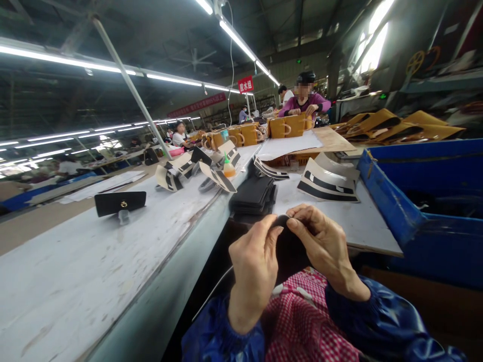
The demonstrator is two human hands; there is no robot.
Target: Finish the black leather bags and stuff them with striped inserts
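From the head camera I see the left hand (253, 271) and right hand (327, 246) both pinching the small black piece (291, 254) at its top edge, thumbs against forefingers. They hold it low at 6 o'clock over the lap, I judge so the limp material stays taut and close. The stack of black pieces (253, 195) sits just beyond at 12 o'clock, within easy reach, with striped panels (328, 183) at 1 o'clock, the blue bin (392, 211) at 3 o'clock and a black clasp flap (119, 202) alone at 10 o'clock.
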